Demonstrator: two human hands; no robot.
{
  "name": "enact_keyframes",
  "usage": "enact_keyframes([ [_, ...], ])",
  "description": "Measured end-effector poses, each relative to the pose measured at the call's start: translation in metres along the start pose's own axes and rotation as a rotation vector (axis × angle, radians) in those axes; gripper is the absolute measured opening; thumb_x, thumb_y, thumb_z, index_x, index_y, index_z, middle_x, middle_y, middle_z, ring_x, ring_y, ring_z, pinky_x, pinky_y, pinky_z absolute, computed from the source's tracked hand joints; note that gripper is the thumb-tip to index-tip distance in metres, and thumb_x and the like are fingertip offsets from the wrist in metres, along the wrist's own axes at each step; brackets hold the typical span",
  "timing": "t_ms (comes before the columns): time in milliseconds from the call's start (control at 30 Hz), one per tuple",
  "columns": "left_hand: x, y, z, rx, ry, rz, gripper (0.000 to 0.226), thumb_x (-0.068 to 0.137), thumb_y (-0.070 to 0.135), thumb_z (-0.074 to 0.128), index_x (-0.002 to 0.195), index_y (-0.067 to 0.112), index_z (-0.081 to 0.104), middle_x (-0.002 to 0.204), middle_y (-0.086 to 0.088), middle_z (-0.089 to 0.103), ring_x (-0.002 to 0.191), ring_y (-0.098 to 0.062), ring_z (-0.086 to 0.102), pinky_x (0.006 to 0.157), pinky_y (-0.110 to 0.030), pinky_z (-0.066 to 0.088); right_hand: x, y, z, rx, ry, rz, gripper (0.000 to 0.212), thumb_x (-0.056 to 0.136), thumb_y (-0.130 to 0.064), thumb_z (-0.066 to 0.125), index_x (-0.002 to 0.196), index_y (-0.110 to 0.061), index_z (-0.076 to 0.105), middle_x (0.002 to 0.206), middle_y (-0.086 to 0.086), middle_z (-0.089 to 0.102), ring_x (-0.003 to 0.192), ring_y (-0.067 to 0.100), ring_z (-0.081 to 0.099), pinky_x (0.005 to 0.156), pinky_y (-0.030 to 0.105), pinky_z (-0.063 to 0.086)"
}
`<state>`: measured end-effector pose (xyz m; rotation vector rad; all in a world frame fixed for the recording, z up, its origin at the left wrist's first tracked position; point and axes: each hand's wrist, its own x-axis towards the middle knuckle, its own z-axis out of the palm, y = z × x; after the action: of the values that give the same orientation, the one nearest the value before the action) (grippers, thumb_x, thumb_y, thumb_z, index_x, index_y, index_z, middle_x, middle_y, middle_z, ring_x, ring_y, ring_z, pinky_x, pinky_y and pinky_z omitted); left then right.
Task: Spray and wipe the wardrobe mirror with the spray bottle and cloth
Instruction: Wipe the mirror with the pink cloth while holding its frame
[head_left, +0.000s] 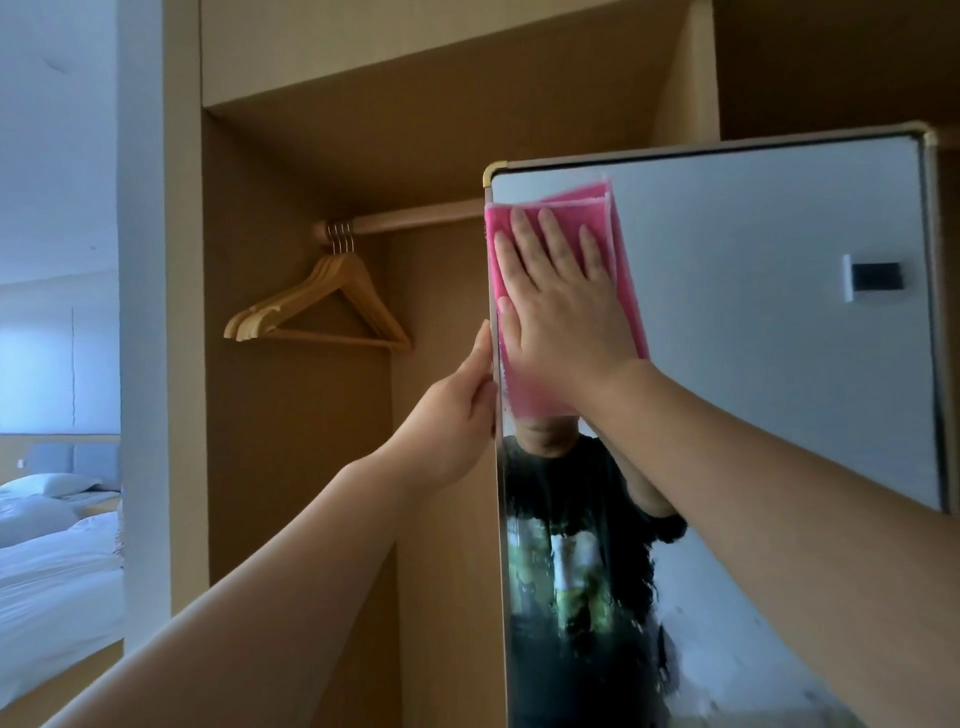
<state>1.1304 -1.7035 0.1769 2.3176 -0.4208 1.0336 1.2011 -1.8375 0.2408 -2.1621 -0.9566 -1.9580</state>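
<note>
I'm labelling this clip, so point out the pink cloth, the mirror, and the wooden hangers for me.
pink cloth (626, 291): head view, its bare right strip beside the pressing hand.
mirror (753, 338): head view, bare glass right of the cloth.
wooden hangers (337, 283): head view, the sloping shoulders under the hooks.

Two bare forearms reach up into view, uncovered from wrist to past the elbow, with no sleeve, watch, ring or bracelet showing on the left hand (457, 410) or the right hand (561, 306). Fingernails are short and unpainted. In the mirror (753, 312), the person's reflection wears a black short-sleeved T-shirt printed with a green and white graphic.
</note>
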Motion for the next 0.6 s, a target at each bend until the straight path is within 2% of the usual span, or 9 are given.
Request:
enact_keyframes([
  [133, -0.002, 0.001, 0.0, -0.055, -0.009, -0.015, 0.059, 0.101, 0.03, 0.034, 0.147, 0.055, 0.005, 0.14, 0.017, 0.05, 0.116, 0.0, 0.056, 0.098, -0.028, 0.049, -0.025, -0.009, 0.005, 0.007, -0.005, -0.006, 0.061, 0.101, -0.04, 0.01, 0.153, -0.01, 0.022, 0.158, 0.013, 0.026, 0.147, 0.035, 0.02, 0.119, 0.054, 0.014],
  [233, -0.003, 0.001, 0.002, -0.054, -0.008, 0.003, 0.061, 0.098, 0.029, 0.033, 0.142, 0.063, 0.007, 0.129, 0.024, 0.055, 0.108, 0.003, 0.06, 0.09, -0.025, 0.052, -0.041, -0.015, 0.01, 0.004, -0.01, -0.01, 0.061, 0.102, -0.04, 0.009, 0.153, -0.01, 0.022, 0.159, 0.014, 0.026, 0.147, 0.036, 0.02, 0.119, 0.053, 0.01],
  [300, -0.003, 0.0, 0.003, -0.062, -0.009, 0.004, 0.062, 0.098, 0.026, 0.033, 0.142, 0.062, 0.009, 0.124, 0.028, 0.057, 0.102, 0.003, 0.062, 0.081, -0.019, 0.053, -0.051, -0.019, 0.013, 0.014, -0.015, -0.007, 0.063, 0.101, -0.042, 0.003, 0.153, -0.01, 0.02, 0.159, 0.015, 0.025, 0.147, 0.036, 0.018, 0.119, 0.054, 0.009],
  [400, -0.003, -0.002, 0.003, -0.081, -0.008, -0.006, 0.06, 0.101, 0.024, 0.034, 0.145, 0.058, 0.011, 0.121, 0.023, 0.06, 0.1, 0.001, 0.064, 0.077, -0.019, 0.053, -0.067, -0.025, 0.018, 0.038, -0.028, 0.005, 0.067, 0.1, -0.045, -0.001, 0.153, -0.01, 0.018, 0.16, 0.015, 0.021, 0.149, 0.035, 0.012, 0.12, 0.055, 0.006],
  [467, -0.005, -0.002, 0.004, -0.076, -0.008, -0.026, 0.058, 0.102, 0.024, 0.034, 0.146, 0.055, 0.01, 0.121, 0.023, 0.06, 0.104, 0.0, 0.063, 0.085, -0.025, 0.055, -0.084, -0.032, 0.022, 0.046, -0.043, 0.006, 0.066, 0.1, -0.045, 0.003, 0.154, -0.01, 0.015, 0.161, 0.015, 0.016, 0.149, 0.035, 0.005, 0.12, 0.054, 0.003],
  [533, -0.006, -0.001, 0.004, -0.07, -0.014, -0.049, 0.058, 0.103, 0.026, 0.033, 0.148, 0.05, 0.007, 0.123, 0.031, 0.053, 0.112, 0.0, 0.059, 0.095, -0.028, 0.052, -0.108, -0.04, 0.026, 0.055, -0.054, -0.003, 0.064, 0.101, -0.043, 0.01, 0.155, -0.009, 0.013, 0.162, 0.015, 0.011, 0.15, 0.034, 0.0, 0.12, 0.054, 0.001],
  [600, -0.008, 0.001, 0.003, -0.081, -0.025, -0.059, 0.059, 0.103, 0.024, 0.032, 0.148, 0.05, 0.005, 0.135, 0.032, 0.043, 0.125, -0.005, 0.051, 0.103, -0.033, 0.047, -0.134, -0.048, 0.027, 0.069, -0.064, -0.017, 0.062, 0.101, -0.04, 0.018, 0.155, -0.01, 0.014, 0.162, 0.015, 0.01, 0.15, 0.034, 0.0, 0.12, 0.053, 0.0],
])
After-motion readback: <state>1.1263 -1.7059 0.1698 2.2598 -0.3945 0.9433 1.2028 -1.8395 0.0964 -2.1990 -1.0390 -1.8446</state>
